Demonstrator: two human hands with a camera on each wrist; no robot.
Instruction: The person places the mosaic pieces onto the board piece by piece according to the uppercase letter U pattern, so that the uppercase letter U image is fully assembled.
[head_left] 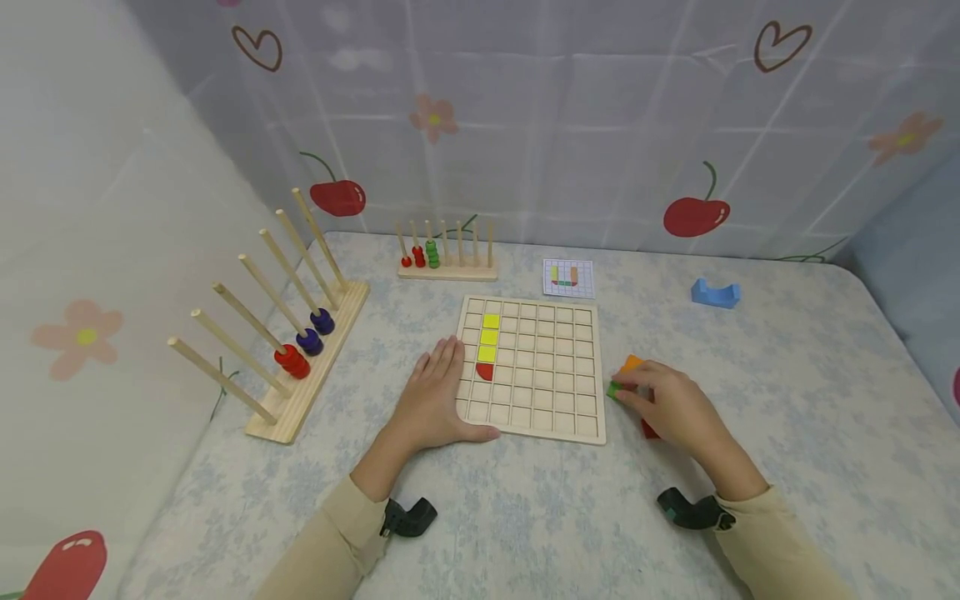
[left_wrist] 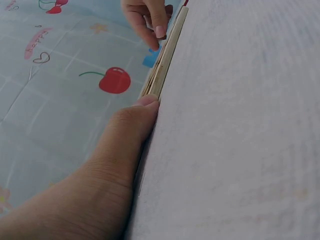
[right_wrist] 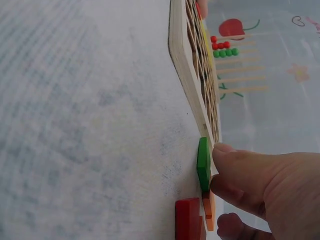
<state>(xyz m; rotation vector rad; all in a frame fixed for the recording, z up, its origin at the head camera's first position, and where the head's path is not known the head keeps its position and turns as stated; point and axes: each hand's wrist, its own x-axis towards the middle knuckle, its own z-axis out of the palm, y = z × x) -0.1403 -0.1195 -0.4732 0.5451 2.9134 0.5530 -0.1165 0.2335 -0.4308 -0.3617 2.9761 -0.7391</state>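
Observation:
A wooden grid board [head_left: 543, 379] lies in the middle of the table. Three yellow squares [head_left: 489, 337] run down one of its left columns, with a red rounded piece [head_left: 485, 372] below them. My left hand [head_left: 435, 400] rests against the board's left side, fingers extended, thumb along the front edge. Just right of the board, my right hand [head_left: 671, 408] pinches a small green block [right_wrist: 203, 162] between thumb and fingers. Orange pieces [head_left: 632, 362] and a red block [right_wrist: 187, 220] lie beside that hand, partly hidden by it.
Behind the board lies a small pattern card [head_left: 568, 278]. A small bead rack [head_left: 447, 272] stands at the back, and a larger peg stand [head_left: 330, 358] with red and blue rings is at the left. A blue curved block [head_left: 716, 294] sits at the back right.

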